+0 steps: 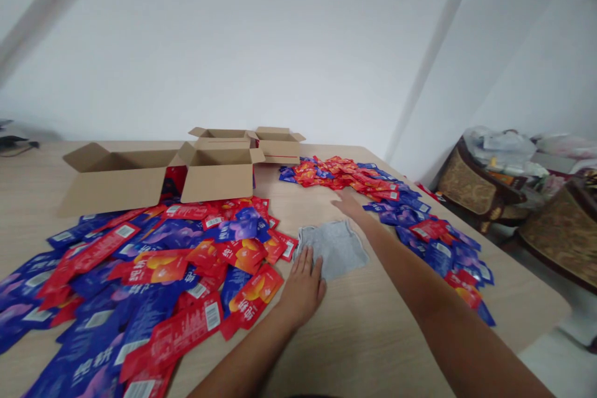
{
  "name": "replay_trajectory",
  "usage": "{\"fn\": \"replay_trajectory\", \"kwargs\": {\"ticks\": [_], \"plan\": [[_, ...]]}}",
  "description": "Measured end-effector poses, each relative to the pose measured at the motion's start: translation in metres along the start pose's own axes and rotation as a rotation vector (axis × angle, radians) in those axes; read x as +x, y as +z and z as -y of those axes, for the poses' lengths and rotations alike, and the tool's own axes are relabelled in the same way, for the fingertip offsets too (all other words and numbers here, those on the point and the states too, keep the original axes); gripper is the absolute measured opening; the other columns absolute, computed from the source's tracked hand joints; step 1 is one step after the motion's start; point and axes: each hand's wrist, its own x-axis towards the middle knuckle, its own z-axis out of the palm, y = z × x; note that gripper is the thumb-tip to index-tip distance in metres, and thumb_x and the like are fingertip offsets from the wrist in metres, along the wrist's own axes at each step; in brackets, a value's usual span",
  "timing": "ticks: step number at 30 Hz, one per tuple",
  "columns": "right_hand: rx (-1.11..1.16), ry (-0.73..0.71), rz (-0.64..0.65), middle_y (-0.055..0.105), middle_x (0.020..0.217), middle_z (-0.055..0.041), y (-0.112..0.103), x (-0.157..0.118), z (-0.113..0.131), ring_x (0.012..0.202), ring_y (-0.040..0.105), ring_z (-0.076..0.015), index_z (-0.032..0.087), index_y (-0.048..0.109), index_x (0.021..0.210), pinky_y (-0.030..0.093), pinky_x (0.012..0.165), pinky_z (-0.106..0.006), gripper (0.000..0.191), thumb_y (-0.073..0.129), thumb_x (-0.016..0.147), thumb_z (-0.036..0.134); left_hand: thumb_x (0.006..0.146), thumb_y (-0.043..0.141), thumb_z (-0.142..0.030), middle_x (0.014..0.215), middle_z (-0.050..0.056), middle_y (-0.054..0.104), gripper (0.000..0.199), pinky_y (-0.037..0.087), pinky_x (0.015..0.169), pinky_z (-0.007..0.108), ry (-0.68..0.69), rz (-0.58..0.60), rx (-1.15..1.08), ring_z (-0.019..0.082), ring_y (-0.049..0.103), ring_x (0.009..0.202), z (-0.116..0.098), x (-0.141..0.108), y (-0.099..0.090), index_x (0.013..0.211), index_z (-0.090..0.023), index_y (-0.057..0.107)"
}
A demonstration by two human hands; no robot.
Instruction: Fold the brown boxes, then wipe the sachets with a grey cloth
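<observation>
A grey cloth (336, 247) lies flat on the light wooden table (364, 329). My left hand (305, 283) rests with fingers spread on the cloth's left edge, beside a large pile of red and blue packets (163, 273). Beyond the cloth, my right hand (347, 204) is stretched out over the table, fingers apart and holding nothing. It is close to a second heap of red and blue packets (345, 173), which curves along the table's right side.
Open cardboard boxes stand behind the left pile: a wide one (116, 183), a nearer one (219, 180) and two farther back (278, 148). Patterned chairs (473, 183) with plastic bags (506, 146) are at the right. A white wall rises behind the table.
</observation>
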Motion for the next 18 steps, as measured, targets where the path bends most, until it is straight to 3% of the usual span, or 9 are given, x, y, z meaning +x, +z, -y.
{"fn": "replay_trajectory", "kwargs": {"ticks": [3, 5, 8, 13, 16, 18], "plan": [[-0.17, 0.108, -0.064, 0.049, 0.13, -0.0216, -0.007, -0.011, -0.062, 0.124, 0.042, -0.0278, 0.006, 0.048, 0.128, 0.033, 0.101, -0.039, 0.051, 0.05, 0.077, 0.01, 0.091, 0.042, -0.034, 0.148, 0.016, 0.027, 0.05, 0.029, 0.108, 0.048, -0.002, -0.001, 0.001, 0.031, 0.021, 0.138, 0.0, 0.0, 0.001, 0.136, -0.014, 0.041], [-0.252, 0.14, -0.085, 0.048, 0.131, -0.0213, -0.01, -0.021, -0.096, 0.125, 0.039, -0.029, 0.007, 0.047, 0.129, 0.031, 0.1, -0.044, 0.051, 0.046, 0.077, 0.006, 0.089, 0.044, -0.031, 0.148, 0.016, 0.027, 0.05, 0.029, 0.108, 0.048, -0.002, 0.013, 0.009, 0.032, 0.021, 0.137, 0.0, 0.0, 0.001, 0.136, -0.013, 0.041], [-0.341, 0.151, -0.084, 0.051, 0.13, -0.0178, -0.009, -0.03, -0.126, 0.123, 0.043, -0.0269, 0.012, 0.048, 0.129, 0.033, 0.098, -0.046, 0.048, 0.037, 0.082, 0.004, 0.088, 0.046, -0.029, 0.148, 0.017, 0.027, 0.051, 0.03, 0.107, 0.048, -0.008, 0.032, 0.016, 0.032, 0.021, 0.137, -0.001, 0.001, -0.001, 0.136, -0.013, 0.041], [-0.423, 0.069, -0.057, 0.059, 0.121, -0.0166, -0.014, -0.027, -0.138, 0.117, 0.049, -0.025, 0.014, 0.054, 0.123, 0.034, 0.096, -0.043, 0.042, 0.035, 0.086, 0.005, 0.089, 0.044, -0.032, 0.148, 0.018, 0.028, 0.05, 0.029, 0.107, 0.048, -0.014, 0.035, -0.005, 0.032, 0.022, 0.137, -0.001, 0.0, -0.001, 0.136, -0.013, 0.041], [-0.431, -0.011, -0.095, 0.062, 0.116, -0.016, -0.029, -0.023, -0.126, 0.112, 0.054, -0.0232, 0.014, 0.054, 0.123, 0.035, 0.096, -0.038, 0.042, 0.037, 0.085, 0.004, 0.091, 0.04, -0.036, 0.148, 0.017, 0.027, 0.05, 0.028, 0.108, 0.047, -0.005, 0.003, -0.025, 0.031, 0.02, 0.138, 0.0, -0.001, 0.001, 0.136, -0.013, 0.04], [-0.377, -0.057, -0.19, 0.062, 0.115, -0.0166, -0.039, -0.023, -0.107, 0.109, 0.056, -0.0227, 0.012, 0.053, 0.124, 0.036, 0.095, -0.036, 0.04, 0.035, 0.088, 0.008, 0.092, 0.039, -0.037, 0.148, 0.017, 0.027, 0.051, 0.028, 0.108, 0.047, -0.004, -0.002, -0.025, 0.031, 0.02, 0.138, 0.0, -0.002, 0.002, 0.136, -0.013, 0.04]]}}
